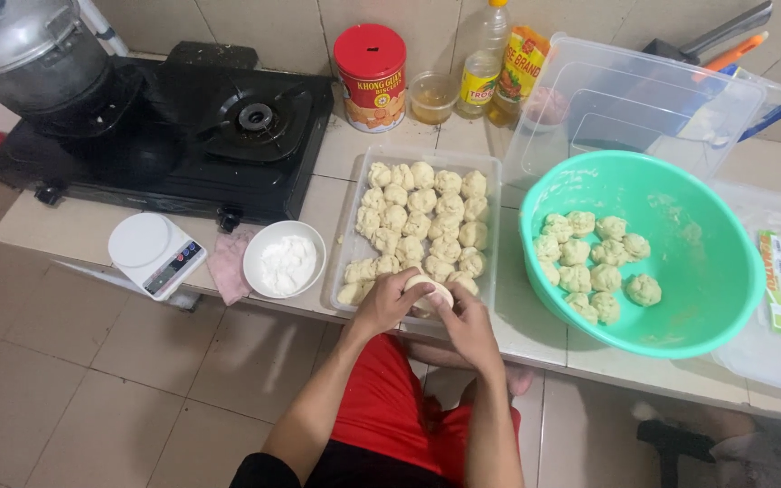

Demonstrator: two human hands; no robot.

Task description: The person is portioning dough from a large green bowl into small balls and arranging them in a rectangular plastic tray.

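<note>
We hold a pale piece of dough (428,291) between both hands, just over the near edge of the clear tray (492,262). Our left hand (389,303) cups it from the left with the fingers curled around it, and our right hand (463,321) closes on it from the right and below, so both hands are wrapped on the same piece. The dough looks flattened into a small round, though the fingers hide much of it.

The tray holds many rough dough lumps (422,217) packed in rows, touching one another. Just to the right of the tray stands a green bowl (716,271) with more dough balls (594,262) gathered on its left side. To the left of the tray we see a small white bowl (284,258) with white powder in it, a pink cloth (228,267) beside that, and a white kitchen scale (155,253) further left.

Behind these sits a black gas stove (219,126) with a metal pot (33,54) on its left burner. Along the wall stand a red tin (371,77), a small cup (433,97) and a bottle of oil (484,68). A clear plastic box (635,108) lies tilted behind the green bowl.
</note>
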